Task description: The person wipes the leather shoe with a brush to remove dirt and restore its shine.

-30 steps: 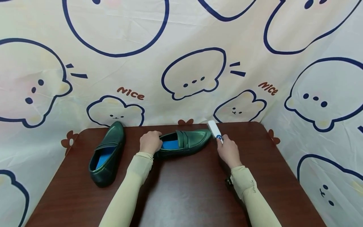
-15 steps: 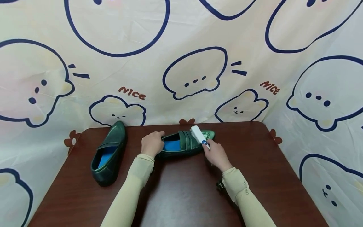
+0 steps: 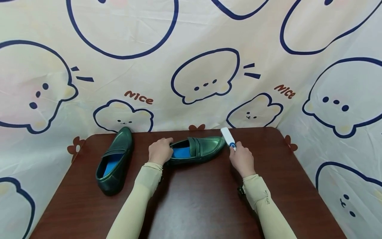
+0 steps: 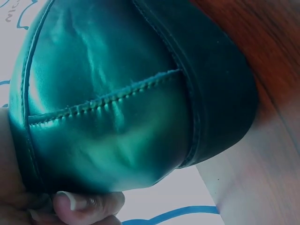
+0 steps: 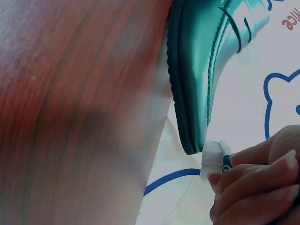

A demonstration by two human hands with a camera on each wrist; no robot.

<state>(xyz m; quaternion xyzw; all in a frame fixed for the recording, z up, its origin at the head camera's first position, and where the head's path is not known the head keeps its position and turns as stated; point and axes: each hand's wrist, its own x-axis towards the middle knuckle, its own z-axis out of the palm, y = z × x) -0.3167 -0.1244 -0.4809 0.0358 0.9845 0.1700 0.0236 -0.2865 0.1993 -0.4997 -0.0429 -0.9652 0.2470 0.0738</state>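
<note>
A dark green loafer (image 3: pixel 206 147) with a blue insole lies sideways near the table's back edge, toe to the right. My left hand (image 3: pixel 160 151) grips it at the heel; the left wrist view shows the stitched heel (image 4: pixel 108 103) close up, with fingers curled at its rim. In my right hand (image 3: pixel 242 159) is a white brush (image 3: pixel 228 136) with a blue mark, held by its handle just beyond the loafer's toe. The right wrist view has the bristles (image 5: pixel 212 157) right at the toe tip (image 5: pixel 194 140).
A matching green loafer (image 3: pixel 114 162) stands on the left of the brown table (image 3: pixel 197 205), toe toward the back. Behind and along the sides hangs a pale curtain (image 3: pixel 203 113) printed with cartoon bears.
Over the last second the brush swept left from the toe onto the loafer's upper, then back right past the toe. The left hand kept its grip at the heel.
</note>
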